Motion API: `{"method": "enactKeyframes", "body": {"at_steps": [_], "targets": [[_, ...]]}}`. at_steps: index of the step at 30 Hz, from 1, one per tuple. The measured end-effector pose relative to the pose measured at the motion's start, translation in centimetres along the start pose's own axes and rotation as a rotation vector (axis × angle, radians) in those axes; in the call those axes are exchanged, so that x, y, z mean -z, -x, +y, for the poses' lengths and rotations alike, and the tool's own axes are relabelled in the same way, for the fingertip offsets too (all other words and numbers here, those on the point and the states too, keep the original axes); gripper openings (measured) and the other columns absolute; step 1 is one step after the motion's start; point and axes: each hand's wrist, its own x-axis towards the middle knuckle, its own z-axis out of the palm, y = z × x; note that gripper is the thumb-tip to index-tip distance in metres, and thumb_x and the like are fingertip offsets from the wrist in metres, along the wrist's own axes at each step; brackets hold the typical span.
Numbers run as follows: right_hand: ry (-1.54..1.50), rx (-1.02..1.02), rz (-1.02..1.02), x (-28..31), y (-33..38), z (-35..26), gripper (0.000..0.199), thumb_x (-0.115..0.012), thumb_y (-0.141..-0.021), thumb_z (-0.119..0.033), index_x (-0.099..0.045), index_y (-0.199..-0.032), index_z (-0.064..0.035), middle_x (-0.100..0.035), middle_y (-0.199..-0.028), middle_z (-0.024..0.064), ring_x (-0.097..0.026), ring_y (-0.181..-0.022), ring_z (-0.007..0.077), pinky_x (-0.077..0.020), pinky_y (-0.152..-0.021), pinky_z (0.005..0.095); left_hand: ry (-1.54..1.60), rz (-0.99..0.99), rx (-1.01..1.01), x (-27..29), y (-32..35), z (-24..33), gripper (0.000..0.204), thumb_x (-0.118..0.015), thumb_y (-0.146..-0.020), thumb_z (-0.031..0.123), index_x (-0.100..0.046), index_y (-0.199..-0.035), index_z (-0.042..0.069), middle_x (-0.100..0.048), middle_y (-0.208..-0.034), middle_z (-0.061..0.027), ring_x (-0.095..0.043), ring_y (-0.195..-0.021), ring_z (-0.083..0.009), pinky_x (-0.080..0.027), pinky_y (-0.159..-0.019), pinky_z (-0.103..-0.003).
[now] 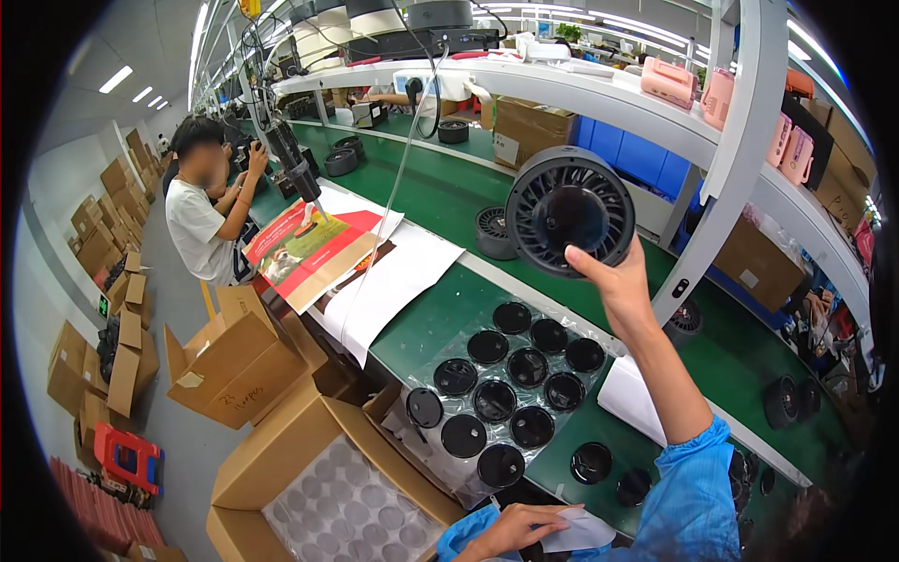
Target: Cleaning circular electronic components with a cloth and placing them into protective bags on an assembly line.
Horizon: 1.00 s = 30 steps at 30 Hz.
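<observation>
My right hand (613, 281) is raised over the bench, gripping a black round fan (552, 173) by its lower edge. The thumb lies on the fan's glossy dark centre, and slatted vents ring it. Low in the picture, my left hand (510, 531) has its fingers closed on a thin white sheet (576, 532); whether it is paper or cloth I cannot tell. Between the hands, several glossy black discs (494, 400) lie in rows on a clear plastic tray (440, 426). A few loose discs (591, 462) rest on the green bench beside my right sleeve.
An open cardboard box (318, 426) with a round-pocketed plastic tray stands left of the discs. More black fans (494, 229) sit on the green conveyor (403, 178). A power screwdriver (295, 159) hangs above printed sheets (304, 248). A co-worker (201, 206) sits farther up the line.
</observation>
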Motion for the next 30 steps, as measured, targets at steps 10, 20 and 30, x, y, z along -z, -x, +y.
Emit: {"method": "enactKeyframes", "body": {"at_steps": [10, 20, 30], "targets": [[1.342, -0.204, 0.301, 10.8, -16.7, 10.6, 0.107, -0.098, -0.076, -0.03, -0.037, -0.159, -0.0011, -0.059, -0.15, 0.0252, -0.063, -0.135, 0.0447, -0.0531, -0.114, 0.0477, 0.009, -0.028, 0.029, 0.5, -0.5, 0.3, 0.019, -0.075, -0.1, 0.018, -0.082, -0.114, 0.008, -0.074, -0.141, 0.0003, -0.081, -0.099, -0.0281, -0.064, -0.083, -0.034], [1.423, -0.581, 0.148, 13.3, -23.5, 20.3, 0.113, -0.095, -0.078, -0.029, -0.029, -0.171, -0.027, -0.046, -0.164, 0.0157, -0.059, -0.139, 0.0445, -0.0607, -0.096, 0.051, 0.135, 0.066, 0.093, 1.3, -1.3, 4.2, 0.012, -0.08, -0.093, 0.005, -0.081, -0.101, -0.004, -0.082, -0.111, -0.0194, -0.081, -0.095, -0.0345, -0.062, -0.082, -0.039], [1.574, -0.376, 0.039, 17.8, -24.9, 23.3, 0.104, -0.089, -0.085, -0.041, -0.032, -0.17, -0.0275, -0.043, -0.168, 0.0146, -0.056, -0.143, 0.0461, -0.0546, -0.113, 0.0524, 0.167, 0.028, 0.111, 2.4, -2.2, 4.2, 0.012, -0.082, -0.092, 0.007, -0.082, -0.1, -0.002, -0.082, -0.103, -0.018, -0.081, -0.09, -0.0323, -0.062, -0.078, -0.039]]}}
